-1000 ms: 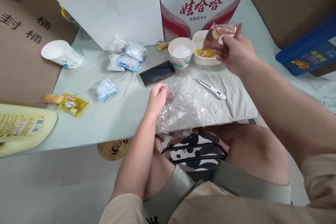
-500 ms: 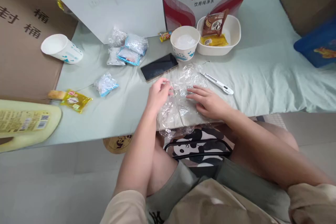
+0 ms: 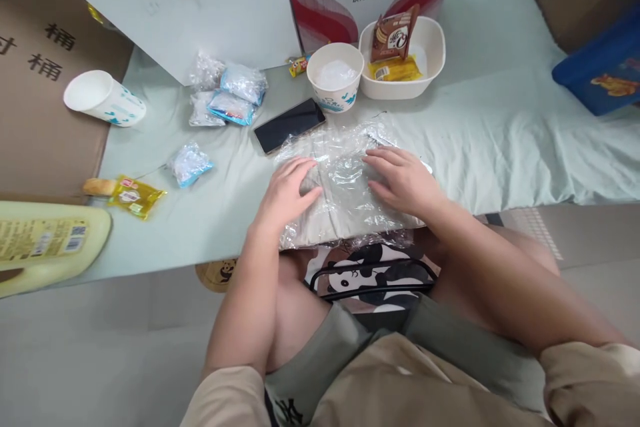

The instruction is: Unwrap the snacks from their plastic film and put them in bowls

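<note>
A crinkled sheet of clear plastic film [image 3: 345, 190] lies spread on the cloth-covered surface, its near edge drooping over the front. My left hand [image 3: 287, 193] rests on the film's left part, fingers apart and thumb stretched inward. On the right part lies my right hand [image 3: 403, 180], flat with its fingers spread. Neither hand grips anything. A dark phone [image 3: 290, 125] is just beyond my left hand, the film touching its near edge. The utility knife seen earlier is mostly hidden under the film and my right hand.
Behind stand a paper cup [image 3: 335, 77] holding something white and a white bowl [image 3: 435, 57] with snack packets. Several wrapped packets [image 3: 233, 97] lie left of the phone. Farther left are a tilted paper cup [image 3: 105, 99], a yellow packet [image 3: 136, 196] and a yellow jug [image 3: 55, 243].
My hands have moved apart, and the film is spread wider, now covering most of the utility knife. My left hand has opened from a loose pinch. The view has shifted slightly.
</note>
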Tool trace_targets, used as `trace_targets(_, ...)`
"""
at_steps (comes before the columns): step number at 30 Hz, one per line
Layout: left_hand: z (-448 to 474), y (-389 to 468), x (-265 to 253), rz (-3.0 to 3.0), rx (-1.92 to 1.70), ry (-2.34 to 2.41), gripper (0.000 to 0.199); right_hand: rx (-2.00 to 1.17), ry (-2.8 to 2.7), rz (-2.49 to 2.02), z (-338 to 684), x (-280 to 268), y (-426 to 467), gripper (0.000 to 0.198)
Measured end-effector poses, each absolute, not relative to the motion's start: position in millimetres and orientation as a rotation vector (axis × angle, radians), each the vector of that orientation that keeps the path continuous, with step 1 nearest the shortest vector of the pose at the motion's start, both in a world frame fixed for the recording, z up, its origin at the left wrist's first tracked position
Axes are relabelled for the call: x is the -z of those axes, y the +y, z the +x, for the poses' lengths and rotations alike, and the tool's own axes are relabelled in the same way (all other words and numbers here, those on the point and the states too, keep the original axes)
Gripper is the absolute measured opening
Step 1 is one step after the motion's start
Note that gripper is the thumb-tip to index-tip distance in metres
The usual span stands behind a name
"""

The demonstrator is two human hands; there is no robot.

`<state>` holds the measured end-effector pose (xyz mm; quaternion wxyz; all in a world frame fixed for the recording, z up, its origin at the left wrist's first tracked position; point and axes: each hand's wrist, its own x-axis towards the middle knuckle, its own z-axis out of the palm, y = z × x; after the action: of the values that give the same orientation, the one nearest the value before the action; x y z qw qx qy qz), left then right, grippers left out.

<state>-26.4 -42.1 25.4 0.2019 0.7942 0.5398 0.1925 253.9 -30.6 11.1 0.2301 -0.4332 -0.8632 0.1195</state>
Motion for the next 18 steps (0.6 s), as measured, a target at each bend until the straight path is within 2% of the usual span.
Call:
trace_targets(4, -48, -37, -22, 2.113, -0.456, 1.549, 0.047, -0.308, -2.364, -1.211, 264, 2, -20, 0.024)
trace_targets(8, -51, -41, -28, 2.114, -0.548, 1.635, 0.016, -0.308, -2.28, -1.165, 263, -10, -24, 0.02)
trace_targets(10, -50, -46, -36, 2.109, -0.723, 1.633, 0.013, -0.365, -2.222, -1.159, 265, -25, -30, 0.015)
trace_targets(14, -52, -54, -50, 1.76, -1.101, 1.375, 0.017, -0.717, -2.0, -1.199, 272, -60, -44, 0.014)
trace_targets(18, -46, -42, -48, 1.419, -1.095, 1.449, 0.017, -1.138, -1.668, -1.429, 273, -68, -42, 0.015)
